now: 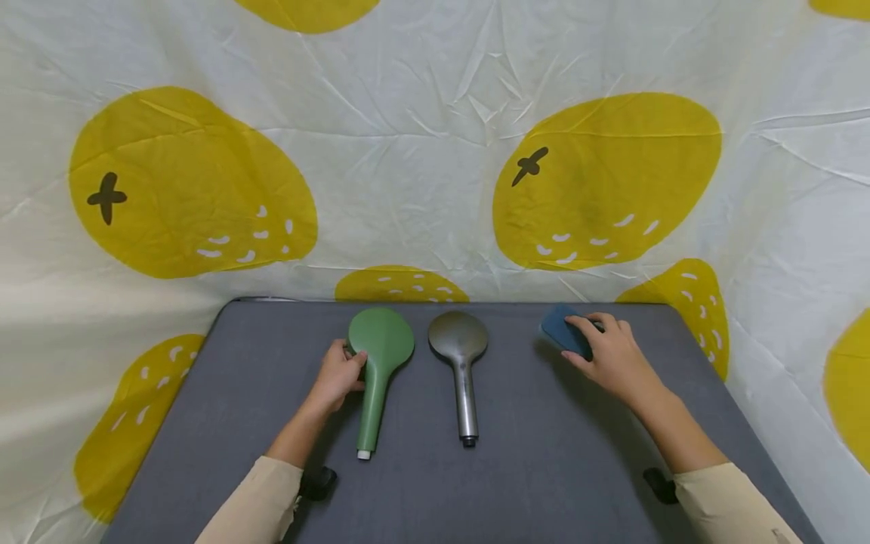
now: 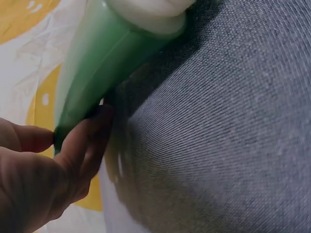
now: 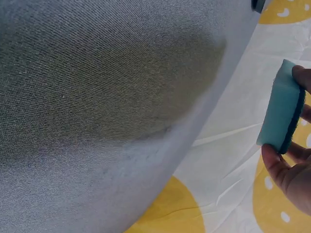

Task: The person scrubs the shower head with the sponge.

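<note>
A green shower head (image 1: pixel 381 340) with a white-tipped handle is gripped by my left hand (image 1: pixel 337 375) where the head meets the handle. In the left wrist view, my thumb and fingers pinch the green shower head (image 2: pixel 104 58) from both sides, and its white end faces the camera. My right hand (image 1: pixel 615 359) holds a blue sponge (image 1: pixel 568 331) above the table's far right part. The right wrist view shows the sponge (image 3: pixel 282 109) between thumb and fingers, light blue with a darker scouring side. Between the hands, a grey metallic shower head (image 1: pixel 465 378) lies on the table, untouched.
The dark grey cloth-covered table (image 1: pixel 544 468) ends at a far edge against a white curtain (image 1: pixel 408 174) printed with yellow lemons. Black wrist devices (image 1: pixel 318 483) sit near both sleeves.
</note>
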A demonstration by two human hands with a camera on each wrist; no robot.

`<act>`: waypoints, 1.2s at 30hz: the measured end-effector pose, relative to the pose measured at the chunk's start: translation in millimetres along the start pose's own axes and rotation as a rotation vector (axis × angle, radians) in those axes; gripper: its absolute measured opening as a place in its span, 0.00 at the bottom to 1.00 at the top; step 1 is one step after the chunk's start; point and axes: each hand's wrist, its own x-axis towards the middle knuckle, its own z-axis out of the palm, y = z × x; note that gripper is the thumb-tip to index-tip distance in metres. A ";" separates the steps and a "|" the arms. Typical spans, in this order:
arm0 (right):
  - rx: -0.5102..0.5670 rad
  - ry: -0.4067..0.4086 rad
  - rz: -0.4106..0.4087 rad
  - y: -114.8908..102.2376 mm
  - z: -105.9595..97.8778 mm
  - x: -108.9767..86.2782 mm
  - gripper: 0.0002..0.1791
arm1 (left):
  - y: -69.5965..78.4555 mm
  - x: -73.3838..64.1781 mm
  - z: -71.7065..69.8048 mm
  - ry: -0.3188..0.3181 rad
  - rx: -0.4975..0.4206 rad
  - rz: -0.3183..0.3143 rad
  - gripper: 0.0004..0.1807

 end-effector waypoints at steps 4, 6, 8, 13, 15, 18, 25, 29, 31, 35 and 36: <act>-0.008 -0.060 0.086 -0.9 1.3 5.2 0.34 | 1.7 0.8 -3.8 -0.009 0.102 -0.003 0.30; -0.006 -0.089 0.125 -1.6 3.3 8.0 0.34 | 1.5 1.2 -6.8 -0.030 0.130 -0.021 0.31; -0.006 -0.123 0.161 -1.8 6.8 10.9 0.34 | 0.6 1.9 -10.3 -0.055 0.148 -0.040 0.32; -0.027 -0.191 0.205 0.5 16.0 19.1 0.35 | -0.6 4.1 -15.9 -0.102 0.188 -0.078 0.32; -0.035 -0.209 0.215 1.1 18.8 22.8 0.35 | -0.4 4.5 -17.1 -0.115 0.201 -0.089 0.31; -0.036 -0.246 0.238 0.8 22.6 28.3 0.35 | 0.2 4.4 -17.9 -0.130 0.218 -0.104 0.31; -0.039 -0.347 0.291 -4.1 29.8 39.2 0.36 | -0.8 4.5 -17.6 -0.129 0.213 -0.101 0.33; -0.060 -0.391 0.304 -6.2 34.4 40.8 0.37 | -2.2 5.1 -17.2 -0.122 0.206 -0.097 0.34; -0.063 -0.399 0.305 -6.8 35.7 39.9 0.37 | -2.8 5.1 -16.6 -0.114 0.200 -0.097 0.34; -0.052 -0.422 0.301 -7.8 34.6 37.0 0.39 | -3.9 4.4 -14.8 -0.091 0.165 -0.095 0.33; -0.047 -0.433 0.303 -8.3 34.2 36.0 0.40 | -3.7 3.9 -14.3 -0.089 0.155 -0.095 0.33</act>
